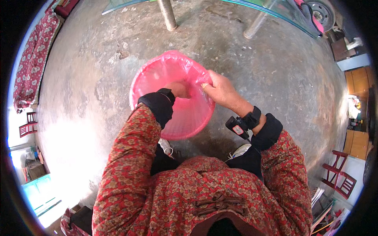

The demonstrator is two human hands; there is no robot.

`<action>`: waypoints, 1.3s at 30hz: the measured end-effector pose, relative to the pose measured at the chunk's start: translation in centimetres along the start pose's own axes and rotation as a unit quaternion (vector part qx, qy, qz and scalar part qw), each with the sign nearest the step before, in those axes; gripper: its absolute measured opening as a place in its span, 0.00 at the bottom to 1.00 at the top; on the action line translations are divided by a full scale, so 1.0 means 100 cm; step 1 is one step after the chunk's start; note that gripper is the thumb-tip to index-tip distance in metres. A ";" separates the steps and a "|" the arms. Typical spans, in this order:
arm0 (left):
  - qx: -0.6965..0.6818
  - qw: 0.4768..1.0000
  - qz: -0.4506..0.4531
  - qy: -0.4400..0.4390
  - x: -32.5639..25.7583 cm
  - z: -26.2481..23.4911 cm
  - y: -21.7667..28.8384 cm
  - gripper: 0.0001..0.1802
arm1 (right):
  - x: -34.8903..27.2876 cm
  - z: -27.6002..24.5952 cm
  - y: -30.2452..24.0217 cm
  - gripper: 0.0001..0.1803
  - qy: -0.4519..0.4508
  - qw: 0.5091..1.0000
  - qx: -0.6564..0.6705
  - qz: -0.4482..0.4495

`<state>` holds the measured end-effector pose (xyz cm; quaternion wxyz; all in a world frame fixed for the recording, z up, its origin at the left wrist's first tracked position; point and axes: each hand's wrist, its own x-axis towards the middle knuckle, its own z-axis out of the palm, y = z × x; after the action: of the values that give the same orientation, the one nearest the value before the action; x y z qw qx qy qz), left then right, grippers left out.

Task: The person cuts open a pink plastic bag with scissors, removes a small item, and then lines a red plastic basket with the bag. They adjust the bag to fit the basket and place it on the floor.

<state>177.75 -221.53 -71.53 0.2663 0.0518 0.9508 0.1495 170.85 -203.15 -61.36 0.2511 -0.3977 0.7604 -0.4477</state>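
A round pink bin (172, 131) is in front of me, its mouth facing up toward me. A thin, shiny pink plastic bag (167, 67) lines it and covers much of its rim. My left hand (180, 89) reaches down inside the bag, with its fingers hidden by the pink film and the wrist. At the right side of the rim, my right hand (220, 88) is closed on a bunched edge of the bag, thumb on top.
Below the bin are my white shoes (165, 147) on the worn concrete floor (90, 78). A glass-topped table (283, 15) with metal legs (167, 15) is ahead. A heart-patterned cloth (35, 63) hangs at far left. Dark red chairs (338, 173) stand at right.
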 end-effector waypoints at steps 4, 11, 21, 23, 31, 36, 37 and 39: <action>0.000 0.999 -0.025 0.033 0.008 0.016 -0.009 0.25 | -0.007 -0.002 -0.002 0.13 -0.020 1.000 0.010 -0.005; -0.006 0.999 -0.033 -0.007 -0.021 -0.027 0.024 0.20 | -0.005 0.003 0.029 0.15 0.012 0.999 0.039 0.033; -0.102 0.937 -0.043 0.332 -0.090 -0.082 -0.023 0.29 | 0.002 -0.009 0.097 0.17 0.092 0.988 0.084 0.087; -0.128 0.941 -0.122 0.288 -0.094 -0.054 -0.039 0.34 | 0.001 -0.010 0.098 0.18 0.110 0.989 0.073 0.071; -0.408 0.869 -0.142 0.240 -0.082 -0.001 -0.066 0.25 | 0.003 0.006 0.105 0.19 0.243 0.964 0.033 0.104; -0.393 0.865 -0.177 0.258 -0.078 0.004 -0.067 0.25 | 0.007 0.010 0.108 0.19 0.273 0.944 0.114 0.145; -0.417 0.851 -0.175 0.266 -0.077 0.006 -0.067 0.26 | 0.007 0.011 0.109 0.19 0.279 0.928 0.179 0.171; -0.418 0.848 -0.179 0.271 -0.076 0.009 -0.068 0.26 | 0.005 0.013 0.113 0.20 0.267 0.909 0.247 0.202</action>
<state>184.57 -229.11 -70.67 0.0161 -0.2777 0.8255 0.4910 167.21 -201.01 -71.90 0.2141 -0.0265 0.7281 -0.6507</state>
